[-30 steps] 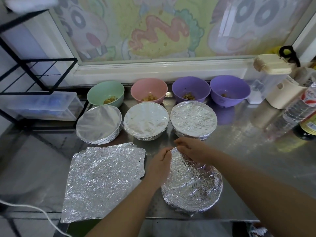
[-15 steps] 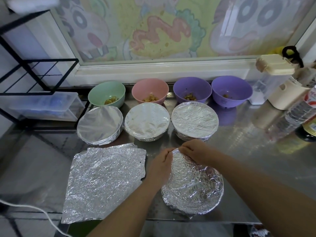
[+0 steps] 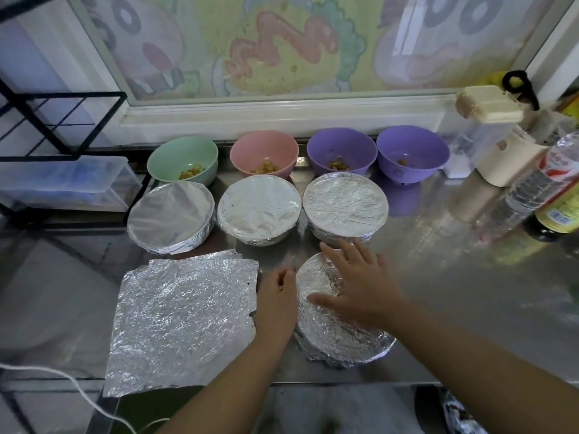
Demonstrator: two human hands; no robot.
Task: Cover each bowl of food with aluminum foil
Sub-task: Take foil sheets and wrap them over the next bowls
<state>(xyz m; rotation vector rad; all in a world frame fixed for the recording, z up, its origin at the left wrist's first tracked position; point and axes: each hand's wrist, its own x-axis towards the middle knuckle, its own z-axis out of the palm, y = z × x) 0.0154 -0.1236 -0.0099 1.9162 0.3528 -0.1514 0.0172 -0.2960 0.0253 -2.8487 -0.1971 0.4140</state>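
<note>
**Fourth bowl: foil being pressed down, four bowls left open**

Step in hand, as judged: finishing the cover on the near bowl (image 3: 338,343), which sits at the near edge of the steel counter (image 3: 454,277), just right of centre.

Left to right, near row:
- Spare foil sheets (image 3: 185,324) lie flat at near left, edges ragged, surface crinkled. There seems to be more than one layer, but the count cannot be told.
- Left hand (image 3: 277,296) is against the near bowl's left wall, fingers curled in on the foil skirt there and gripping it.
- Right hand (image 3: 357,292) lies on top of the near bowl, fingers straight and spread, palm down on the foil, grasping nothing.

Middle row, left to right: three covered bowls, left (image 3: 170,219), centre (image 3: 258,208) and right (image 3: 344,205), each with foil drawn taut over the rim and tucked down the side.

Far row, left to right: a green bowl (image 3: 183,158), a pink bowl (image 3: 264,153) and two purple bowls (image 3: 341,151) (image 3: 412,153). All four are uncovered, with a little food in the bottom.

Progress, as judged: about halfway.

Next move likely calls for setting the near bowl aside with the covered row, bringing one open bowl forward and peeling a single sheet off the spare foil.

Look of the near bowl's foil: heavily wrinkled, bright, domed slightly over the rim. The skirt bunches unevenly at the near side, less neat than on the three covered bowls behind.
</note>
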